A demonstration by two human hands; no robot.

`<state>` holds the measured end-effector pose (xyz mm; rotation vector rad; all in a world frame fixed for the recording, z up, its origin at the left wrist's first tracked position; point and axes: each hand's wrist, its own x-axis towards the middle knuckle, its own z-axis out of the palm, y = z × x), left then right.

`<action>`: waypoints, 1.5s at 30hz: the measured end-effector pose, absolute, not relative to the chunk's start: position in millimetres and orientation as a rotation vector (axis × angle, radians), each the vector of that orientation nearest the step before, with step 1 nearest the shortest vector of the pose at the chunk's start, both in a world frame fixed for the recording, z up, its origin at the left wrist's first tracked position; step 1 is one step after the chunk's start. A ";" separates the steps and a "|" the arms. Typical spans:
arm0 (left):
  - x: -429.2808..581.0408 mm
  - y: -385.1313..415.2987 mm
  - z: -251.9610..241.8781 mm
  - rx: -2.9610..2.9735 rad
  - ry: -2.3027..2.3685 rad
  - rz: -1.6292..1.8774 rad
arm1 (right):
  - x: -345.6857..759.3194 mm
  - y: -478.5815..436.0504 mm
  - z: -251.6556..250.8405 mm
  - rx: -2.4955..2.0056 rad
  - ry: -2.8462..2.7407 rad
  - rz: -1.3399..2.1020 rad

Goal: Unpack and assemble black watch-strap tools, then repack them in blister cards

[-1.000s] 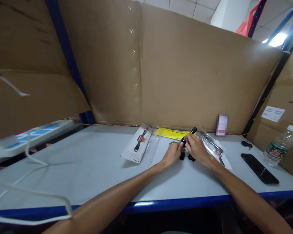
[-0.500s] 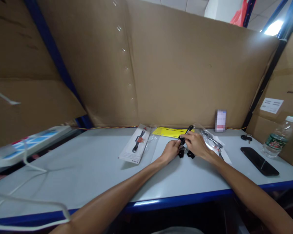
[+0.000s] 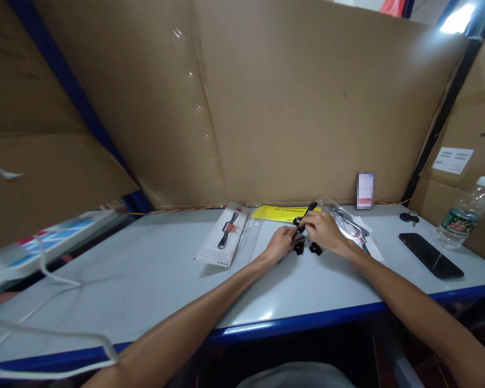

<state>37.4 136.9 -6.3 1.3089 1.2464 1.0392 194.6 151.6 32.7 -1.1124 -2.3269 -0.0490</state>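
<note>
My left hand (image 3: 282, 243) is closed on the near part of a black spokeshave (image 3: 311, 208), whose one handle points up and away to the right. From the other side, my right hand (image 3: 322, 230) has its fingers bent round the middle of the tool; they cover most of its body. Two small black pieces (image 3: 316, 248) lie on the table just below my hands, their kind too small to make out. Behind the tool is a yellow printed sheet (image 3: 277, 213). A card pack (image 3: 220, 237) picturing a similar tool lies left of my hands.
Right of my hands is a clear plastic pack (image 3: 353, 229) with tools. Farther right are a black phone (image 3: 430, 256), keys (image 3: 410, 217) and a water bottle (image 3: 461, 221). A blurred-out upright screen (image 3: 365, 191) leans at the back. A power strip (image 3: 56, 240) and white cable (image 3: 52, 374) are left.
The whole view has shifted slightly as my head moved. My hands stay on the spokeshave, with only a small shift of the fingers.
</note>
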 end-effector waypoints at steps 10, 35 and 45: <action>37.3 135.8 -5.7 1.353 1.267 1.019 | 197.0 159.4 30.4 -1.030 -2.305 0.005; 38.4 143.3 -10.3 1.544 1.268 0.986 | 195.0 156.7 28.4 -1.118 -2.307 -0.049; 42.7 150.9 -15.3 1.462 1.332 1.012 | 195.9 172.5 12.1 -1.042 -2.125 -0.010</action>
